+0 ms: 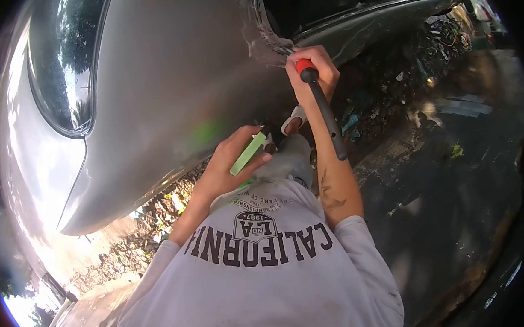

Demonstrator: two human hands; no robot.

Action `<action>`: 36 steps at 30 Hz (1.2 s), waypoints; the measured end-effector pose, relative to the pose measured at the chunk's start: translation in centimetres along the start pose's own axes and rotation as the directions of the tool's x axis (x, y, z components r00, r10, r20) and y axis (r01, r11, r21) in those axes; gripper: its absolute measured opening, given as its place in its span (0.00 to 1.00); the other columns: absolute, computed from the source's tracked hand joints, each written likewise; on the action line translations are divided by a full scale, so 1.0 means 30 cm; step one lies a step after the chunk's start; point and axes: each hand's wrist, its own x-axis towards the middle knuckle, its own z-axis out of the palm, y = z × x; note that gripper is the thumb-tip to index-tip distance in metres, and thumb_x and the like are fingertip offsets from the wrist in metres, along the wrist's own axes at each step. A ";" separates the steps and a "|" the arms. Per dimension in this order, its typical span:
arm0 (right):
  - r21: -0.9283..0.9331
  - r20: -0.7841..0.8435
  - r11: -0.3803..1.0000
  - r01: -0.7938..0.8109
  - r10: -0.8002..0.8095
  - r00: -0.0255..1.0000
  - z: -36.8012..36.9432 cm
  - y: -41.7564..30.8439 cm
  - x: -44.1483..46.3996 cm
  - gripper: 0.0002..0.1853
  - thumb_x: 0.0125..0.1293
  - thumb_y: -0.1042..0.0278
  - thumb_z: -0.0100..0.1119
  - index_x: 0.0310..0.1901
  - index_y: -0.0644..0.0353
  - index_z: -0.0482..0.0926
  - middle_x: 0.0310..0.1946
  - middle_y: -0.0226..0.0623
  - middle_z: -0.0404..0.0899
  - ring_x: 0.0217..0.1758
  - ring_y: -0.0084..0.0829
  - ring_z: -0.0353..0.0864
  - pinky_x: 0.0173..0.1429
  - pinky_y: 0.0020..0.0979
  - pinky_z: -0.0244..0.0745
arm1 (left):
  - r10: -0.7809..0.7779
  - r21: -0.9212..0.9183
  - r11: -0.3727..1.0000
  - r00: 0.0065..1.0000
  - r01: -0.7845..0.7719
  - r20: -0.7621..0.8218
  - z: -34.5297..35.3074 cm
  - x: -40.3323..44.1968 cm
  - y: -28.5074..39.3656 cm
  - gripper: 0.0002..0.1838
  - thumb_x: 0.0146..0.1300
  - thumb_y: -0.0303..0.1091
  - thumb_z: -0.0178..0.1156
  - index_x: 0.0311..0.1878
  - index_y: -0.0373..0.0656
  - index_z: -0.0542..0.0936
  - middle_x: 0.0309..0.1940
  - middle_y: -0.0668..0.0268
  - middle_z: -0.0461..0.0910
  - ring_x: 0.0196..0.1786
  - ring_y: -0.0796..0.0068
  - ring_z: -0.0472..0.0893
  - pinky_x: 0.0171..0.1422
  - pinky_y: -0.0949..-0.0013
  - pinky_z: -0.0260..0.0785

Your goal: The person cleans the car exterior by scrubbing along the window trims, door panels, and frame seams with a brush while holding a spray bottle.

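Observation:
My right hand (315,71) is closed around a brush with a black handle (328,116) and a red collar; its working end is hidden behind my fingers, at the lower corner of a dark window (319,8). White foam (259,25) streaks the grey paint beside that corner. Lower and to the left, my left hand (229,158) grips a light green flat bar (249,154) with a dark end, whose exact kind I cannot make out. That hand is in front of my body, close to the grey car body (171,86).
Another dark curved glass area (64,55) of the car reflects trees at the left. Dry leaves (150,222) and debris (393,81) lie on the ground near the car. Dark paving (446,193) stretches along the right. My foot (294,120) stands below my right arm.

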 end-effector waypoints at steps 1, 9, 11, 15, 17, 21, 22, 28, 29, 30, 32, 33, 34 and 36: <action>0.001 -0.003 1.000 0.007 -0.007 1.000 0.009 -0.002 0.005 0.13 0.47 0.85 0.73 0.31 0.56 0.82 0.32 0.36 0.85 0.35 0.42 0.88 0.39 0.36 0.84 | 0.000 0.000 1.000 1.000 0.000 -0.008 0.013 0.009 0.002 0.23 0.68 0.29 0.71 0.63 0.35 0.75 0.48 0.56 0.85 0.49 0.63 0.87 0.55 0.63 0.76; -0.074 0.037 0.997 -0.005 0.007 0.999 -0.025 -0.001 -0.002 0.11 0.48 0.83 0.71 0.32 0.57 0.82 0.30 0.36 0.83 0.35 0.41 0.87 0.38 0.37 0.81 | -0.125 -0.194 0.978 0.961 0.078 -0.245 0.041 0.107 0.103 0.15 0.71 0.29 0.67 0.56 0.36 0.77 0.40 0.63 0.83 0.43 0.76 0.82 0.49 0.70 0.76; -0.018 0.054 0.999 -0.037 0.038 0.998 -0.051 0.013 -0.010 0.12 0.49 0.85 0.72 0.33 0.59 0.83 0.32 0.38 0.84 0.37 0.41 0.88 0.41 0.36 0.82 | -0.137 -0.162 0.982 0.948 0.093 -0.287 0.049 0.127 0.100 0.13 0.72 0.29 0.67 0.54 0.36 0.77 0.39 0.64 0.83 0.42 0.77 0.82 0.48 0.70 0.75; 0.059 -0.090 0.984 -0.167 0.172 0.981 -0.117 0.023 -0.032 0.11 0.52 0.86 0.70 0.36 0.62 0.81 0.38 0.41 0.86 0.42 0.38 0.88 0.48 0.35 0.82 | -0.166 -0.143 0.983 0.900 0.117 -0.403 0.081 0.235 0.119 0.13 0.70 0.35 0.70 0.49 0.38 0.79 0.30 0.62 0.84 0.31 0.72 0.85 0.38 0.67 0.75; 0.113 -0.099 0.953 -0.280 0.291 0.952 -0.178 0.056 -0.074 0.10 0.56 0.87 0.69 0.37 0.63 0.80 0.40 0.40 0.85 0.43 0.36 0.87 0.49 0.34 0.82 | -0.217 -0.175 0.972 0.886 0.157 -0.410 0.085 0.266 0.128 0.12 0.72 0.36 0.68 0.47 0.37 0.80 0.29 0.66 0.82 0.29 0.77 0.82 0.36 0.70 0.74; 0.200 -0.022 0.872 -0.446 0.459 0.888 -0.275 0.052 -0.127 0.08 0.61 0.83 0.70 0.38 0.64 0.81 0.46 0.41 0.84 0.46 0.34 0.85 0.52 0.34 0.82 | -0.233 -0.199 0.968 0.828 0.150 -0.510 0.110 0.300 0.146 0.13 0.71 0.39 0.69 0.43 0.37 0.80 0.26 0.67 0.81 0.23 0.77 0.81 0.29 0.70 0.72; 0.198 -0.026 0.872 -0.448 0.462 0.887 -0.292 0.047 -0.133 0.08 0.61 0.83 0.70 0.38 0.64 0.81 0.46 0.41 0.84 0.46 0.34 0.85 0.52 0.34 0.82 | -0.251 -0.251 0.959 0.807 0.132 -0.535 0.115 0.300 0.153 0.14 0.71 0.39 0.69 0.42 0.37 0.80 0.26 0.66 0.81 0.23 0.76 0.82 0.28 0.70 0.72; 0.088 0.048 0.940 -0.329 0.326 0.944 -0.300 -0.036 -0.087 0.12 0.62 0.79 0.71 0.48 0.63 0.86 0.51 0.41 0.83 0.51 0.32 0.83 0.56 0.32 0.80 | -0.313 -0.320 0.934 0.801 0.161 -0.510 0.108 0.291 0.140 0.15 0.72 0.40 0.69 0.41 0.36 0.80 0.26 0.66 0.81 0.22 0.76 0.82 0.27 0.69 0.71; 0.107 0.074 0.900 -0.422 0.416 0.906 -0.280 -0.063 -0.071 0.13 0.62 0.79 0.71 0.49 0.62 0.86 0.52 0.41 0.83 0.51 0.32 0.84 0.56 0.33 0.80 | -0.309 -0.319 0.935 0.801 0.157 -0.512 0.106 0.287 0.143 0.15 0.72 0.40 0.69 0.41 0.36 0.80 0.26 0.66 0.81 0.22 0.76 0.82 0.27 0.69 0.71; 0.124 0.103 0.850 -0.511 0.501 0.859 -0.260 -0.088 -0.056 0.14 0.62 0.78 0.71 0.50 0.62 0.87 0.52 0.41 0.83 0.51 0.32 0.84 0.57 0.33 0.80 | -0.280 -0.281 0.948 0.808 0.149 -0.518 0.101 0.280 0.147 0.15 0.72 0.40 0.68 0.40 0.36 0.80 0.25 0.66 0.81 0.22 0.76 0.82 0.26 0.69 0.71; 0.092 0.102 0.895 -0.436 0.427 0.898 -0.213 -0.096 -0.019 0.15 0.59 0.79 0.73 0.49 0.61 0.87 0.52 0.41 0.83 0.51 0.33 0.85 0.56 0.33 0.81 | -0.251 -0.242 0.960 0.811 0.140 -0.528 0.091 0.265 0.145 0.15 0.72 0.40 0.68 0.39 0.36 0.80 0.24 0.67 0.80 0.22 0.77 0.82 0.26 0.69 0.71; 0.121 0.101 0.937 -0.328 0.317 0.943 -0.183 -0.110 0.001 0.16 0.58 0.80 0.73 0.48 0.61 0.88 0.52 0.41 0.83 0.51 0.34 0.86 0.55 0.33 0.82 | -0.270 -0.237 0.957 0.815 0.168 -0.513 0.086 0.258 0.137 0.15 0.73 0.39 0.68 0.39 0.36 0.80 0.23 0.67 0.80 0.22 0.77 0.81 0.26 0.69 0.70; 0.148 0.096 0.965 -0.217 0.204 0.974 -0.152 -0.130 0.020 0.17 0.56 0.81 0.74 0.48 0.60 0.88 0.51 0.41 0.84 0.51 0.36 0.86 0.54 0.34 0.82 | -0.290 -0.233 0.952 0.819 0.197 -0.495 0.084 0.251 0.127 0.14 0.73 0.39 0.68 0.39 0.36 0.80 0.22 0.68 0.80 0.22 0.77 0.81 0.26 0.69 0.70; 0.153 0.090 0.987 -0.038 0.024 0.996 -0.069 -0.179 0.044 0.18 0.52 0.83 0.75 0.45 0.59 0.88 0.48 0.40 0.85 0.49 0.39 0.87 0.52 0.35 0.83 | -0.249 -0.213 0.964 0.821 0.159 -0.514 0.090 0.236 0.089 0.14 0.73 0.39 0.68 0.40 0.36 0.81 0.22 0.68 0.80 0.22 0.77 0.81 0.26 0.69 0.70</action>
